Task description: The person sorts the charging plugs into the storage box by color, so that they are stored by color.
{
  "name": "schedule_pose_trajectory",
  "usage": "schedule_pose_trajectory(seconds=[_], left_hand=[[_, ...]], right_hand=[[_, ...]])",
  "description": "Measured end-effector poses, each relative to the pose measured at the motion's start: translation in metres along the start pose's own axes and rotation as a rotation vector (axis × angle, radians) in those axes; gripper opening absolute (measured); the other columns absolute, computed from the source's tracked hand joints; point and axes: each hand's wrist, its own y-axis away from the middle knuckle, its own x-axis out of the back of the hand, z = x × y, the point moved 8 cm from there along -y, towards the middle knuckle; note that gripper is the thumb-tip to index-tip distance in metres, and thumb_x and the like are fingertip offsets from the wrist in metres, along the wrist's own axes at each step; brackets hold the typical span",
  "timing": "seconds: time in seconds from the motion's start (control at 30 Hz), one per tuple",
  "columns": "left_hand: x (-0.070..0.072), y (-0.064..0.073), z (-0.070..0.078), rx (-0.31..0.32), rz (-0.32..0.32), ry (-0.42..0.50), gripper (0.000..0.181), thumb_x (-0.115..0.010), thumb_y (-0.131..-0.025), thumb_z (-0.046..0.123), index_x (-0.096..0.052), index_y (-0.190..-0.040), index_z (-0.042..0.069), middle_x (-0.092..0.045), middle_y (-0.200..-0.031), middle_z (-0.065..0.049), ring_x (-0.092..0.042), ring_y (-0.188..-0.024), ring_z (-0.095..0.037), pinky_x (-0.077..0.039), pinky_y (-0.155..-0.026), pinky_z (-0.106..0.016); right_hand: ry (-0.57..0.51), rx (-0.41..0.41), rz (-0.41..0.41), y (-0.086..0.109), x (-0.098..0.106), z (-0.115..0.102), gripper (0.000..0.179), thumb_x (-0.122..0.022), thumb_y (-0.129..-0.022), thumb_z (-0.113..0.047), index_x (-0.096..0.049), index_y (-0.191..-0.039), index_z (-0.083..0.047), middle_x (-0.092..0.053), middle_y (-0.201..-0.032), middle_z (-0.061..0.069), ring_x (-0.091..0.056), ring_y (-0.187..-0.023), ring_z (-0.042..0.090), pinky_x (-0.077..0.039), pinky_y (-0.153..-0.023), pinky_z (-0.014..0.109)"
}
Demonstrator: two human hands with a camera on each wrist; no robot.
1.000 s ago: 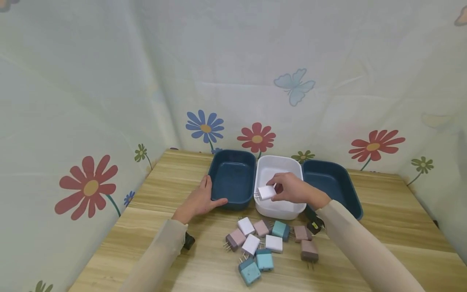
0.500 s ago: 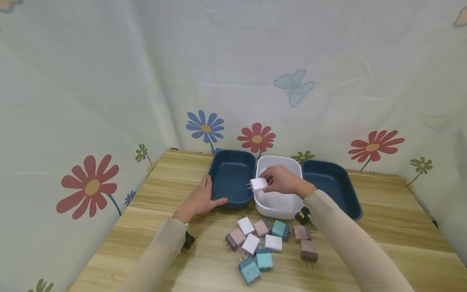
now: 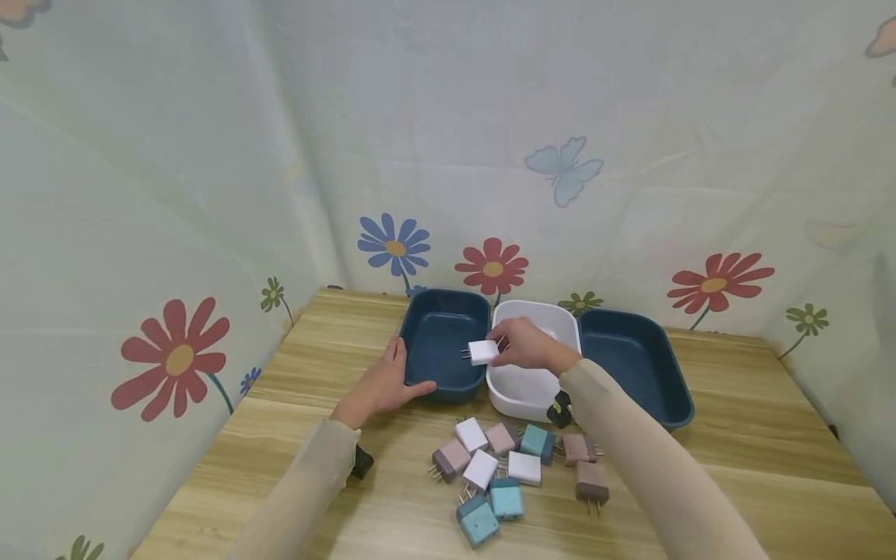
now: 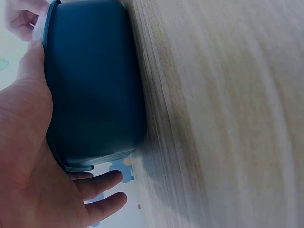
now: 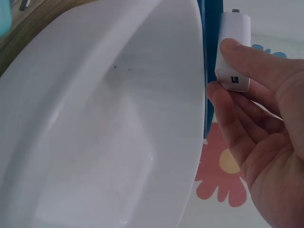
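My right hand (image 3: 530,344) pinches a white charger plug (image 3: 482,352) between thumb and fingers, its prongs facing left. The charger hangs over the right rim of the left dark blue bin (image 3: 437,330). In the right wrist view, a port shows on the end of the white charger (image 5: 233,57). My left hand (image 3: 381,381) rests against the near left corner of that bin. The left wrist view has the thumb of my left hand (image 4: 33,137) along the rim of the blue bin (image 4: 95,80), the other fingers fairly straight beside it.
A white bin (image 3: 525,389) stands in the middle, a second dark blue bin (image 3: 637,358) to its right. Several white, pink and teal plugs lie before them, among them a teal plug (image 3: 478,521) and a pink plug (image 3: 592,481). A patterned curtain (image 3: 448,155) hangs behind.
My right hand has carried the white charger leftward and slightly up, from above the white bin to the left blue bin's edge. My left hand stays in place.
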Motion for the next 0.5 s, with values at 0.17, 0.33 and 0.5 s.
schedule_pose_trajectory(seconds=[0.17, 0.33, 0.5], left_hand=[[0.0, 0.001, 0.0, -0.002, -0.003, 0.027, 0.116, -0.057, -0.078, 0.07, -0.004, -0.148, -0.007, -0.003, -0.154, -0.024, -0.019, -0.139, -0.037, -0.026, -0.108, -0.047], [0.0, 0.001, 0.001, -0.001, -0.001, 0.026, 0.115, -0.057, -0.079, 0.069, -0.004, -0.148, -0.007, -0.003, -0.155, -0.024, -0.02, -0.138, -0.037, -0.027, -0.108, -0.047], [0.001, 0.002, 0.001, -0.007, -0.001, 0.018, 0.115, -0.057, -0.08, 0.068, -0.004, -0.147, -0.008, -0.003, -0.154, -0.025, -0.02, -0.138, -0.038, -0.026, -0.108, -0.047]], right_hand=[[-0.002, -0.031, 0.0, -0.008, -0.006, 0.006, 0.037, -0.081, -0.076, -0.016, -0.07, -0.11, -0.009, -0.068, -0.097, 0.002, -0.062, -0.084, 0.015, -0.053, -0.076, 0.028], [-0.015, -0.069, 0.004, -0.014, -0.009, 0.011, 0.038, -0.08, -0.077, -0.017, -0.069, -0.112, -0.009, -0.068, -0.099, 0.003, -0.062, -0.084, 0.015, -0.053, -0.076, 0.028], [-0.035, -0.09, 0.019, -0.019, -0.009, 0.014, 0.038, -0.08, -0.077, -0.017, -0.069, -0.113, -0.009, -0.068, -0.099, 0.003, -0.062, -0.083, 0.015, -0.053, -0.076, 0.029]])
